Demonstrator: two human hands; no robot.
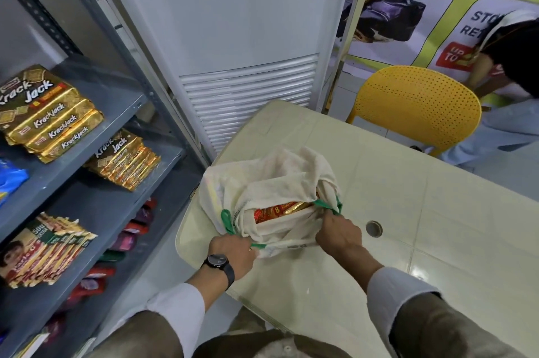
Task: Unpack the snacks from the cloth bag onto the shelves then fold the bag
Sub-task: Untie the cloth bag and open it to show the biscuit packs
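Both hands grip the mouth of a cream cloth bag (271,182) that sits on a pale table (408,211). The left hand (233,254), with a dark watch (218,265) on its wrist, has its fingers curled round the near rim and a green handle (226,220) of the bag. The right hand (338,233) pinches the other green handle (328,206) at the bag's far side, so the opening gapes between the two hands. In that gap, just ahead of both hands, a red and gold snack pack (280,211) lies inside the bag, only partly in sight.

To the left of the left hand stands a grey metal shelf unit (110,211). On its upper level, well beyond the left hand, lies a stack of gold cracker packs (49,115); a second gold stack (125,159) lies on the level below, nearer the bag. Lower still, left of the left forearm, biscuit packs (43,249) stand in a row, with dark red packets (128,235) behind them.

Beyond the bag rises a white cabinet (233,22) with slats. Past the right hand, across the table, stands a yellow chair (417,103), and a person (513,51) bends over behind it. A round hole (374,228) in the table lies just right of the right hand.
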